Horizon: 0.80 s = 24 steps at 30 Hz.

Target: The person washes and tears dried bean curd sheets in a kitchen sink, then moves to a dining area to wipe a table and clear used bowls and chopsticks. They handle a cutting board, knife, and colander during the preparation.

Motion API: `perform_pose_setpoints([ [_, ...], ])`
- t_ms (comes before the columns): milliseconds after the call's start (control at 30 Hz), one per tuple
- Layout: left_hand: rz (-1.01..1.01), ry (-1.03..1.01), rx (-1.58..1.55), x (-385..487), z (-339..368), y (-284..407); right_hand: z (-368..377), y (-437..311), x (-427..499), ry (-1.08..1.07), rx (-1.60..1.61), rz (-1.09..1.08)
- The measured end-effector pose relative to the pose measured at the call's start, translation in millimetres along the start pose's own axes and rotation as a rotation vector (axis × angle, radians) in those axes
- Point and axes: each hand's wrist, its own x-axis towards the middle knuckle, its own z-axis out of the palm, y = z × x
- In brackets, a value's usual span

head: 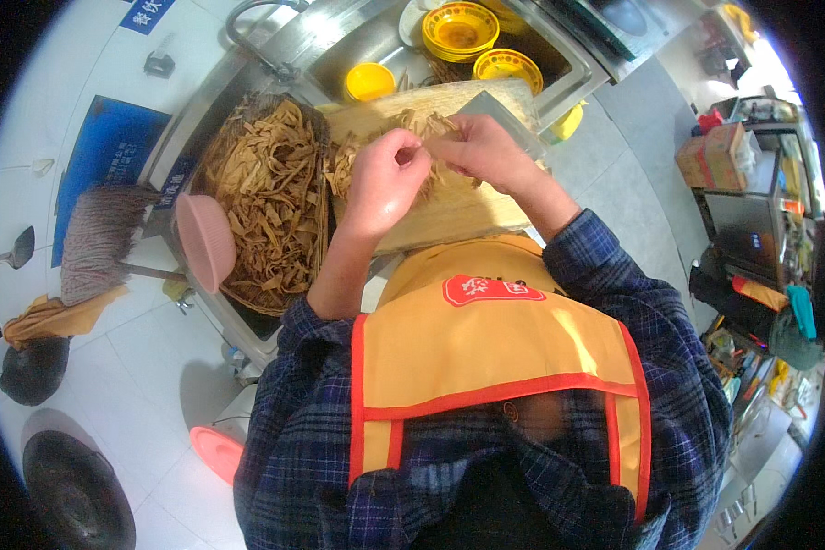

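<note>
A wooden cutting board point(454, 216) lies across the sink's near side, with tan dried strips point(419, 122) heaped on it. Above the board, my left hand point(390, 175) has its thumb and fingers curled together, pinching a piece too small to make out. My right hand point(485, 148) meets it at the fingertips and grips a tan strip. Beside my right hand lies a flat metal blade point(502, 117), apparently a cleaver's, its handle not visible. Left of the board, a woven basket point(254, 302) holds a large pile of similar strips point(268, 199).
Yellow patterned bowls point(460, 31) and a plain yellow bowl point(370, 82) sit in the steel sink point(577, 82) beyond the board. A pink plastic basket point(206, 240) leans at the strip basket's left edge. The faucet point(282, 69) stands at the sink's left; a mop head point(103, 240) hangs farther left.
</note>
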Motion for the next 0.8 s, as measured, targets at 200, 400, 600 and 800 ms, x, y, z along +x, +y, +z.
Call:
perform_pose_setpoints([
  [200,-0.114,-0.063,-0.229,2,-3,14,1,-2,-3,-0.02,0.024,0.036],
  [400,-0.226,-0.069,-0.375,2,0,10,4,1,-4,-0.041,0.173,0.032],
  [600,-0.213,-0.087,-0.498,2,-1,7,-2,16,3,-0.106,0.354,0.037],
  [800,-0.087,-0.168,-0.357,3,3,-14,2,20,6,-0.006,0.51,-0.019],
])
